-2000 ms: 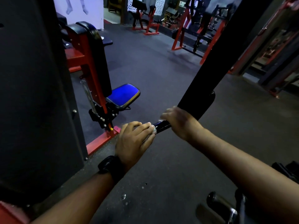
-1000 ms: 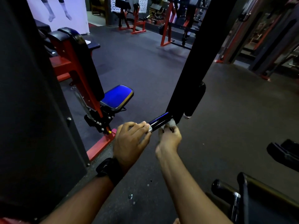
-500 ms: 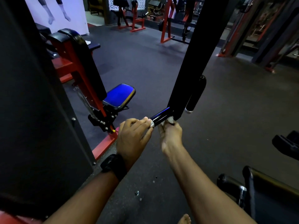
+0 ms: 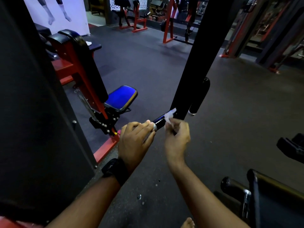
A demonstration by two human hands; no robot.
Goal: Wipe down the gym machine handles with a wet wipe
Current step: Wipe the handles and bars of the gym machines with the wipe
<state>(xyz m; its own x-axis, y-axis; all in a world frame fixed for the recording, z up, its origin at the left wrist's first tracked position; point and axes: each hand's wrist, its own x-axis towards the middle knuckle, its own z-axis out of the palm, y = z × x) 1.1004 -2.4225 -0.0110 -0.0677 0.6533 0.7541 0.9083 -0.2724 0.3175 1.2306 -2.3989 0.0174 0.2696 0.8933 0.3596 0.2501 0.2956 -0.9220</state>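
Pinching a white wet wipe (image 4: pixel 169 117) against the black handle (image 4: pixel 162 120) at frame centre with the right hand (image 4: pixel 176 137), fingers curled shut on it, while wrapping the left hand (image 4: pixel 135 142), black watch (image 4: pixel 114 170) at the wrist, closed around the handle's near end, hiding all but its metal cap. Meeting the black upright (image 4: pixel 195 55) at the far end, joint covered by wipe. Showing dark rubber floor (image 4: pixel 148 66) all around, a blue seat (image 4: pixel 120 97) at left and red machines (image 4: pixel 136 18) along the top, dim and hard to make out.
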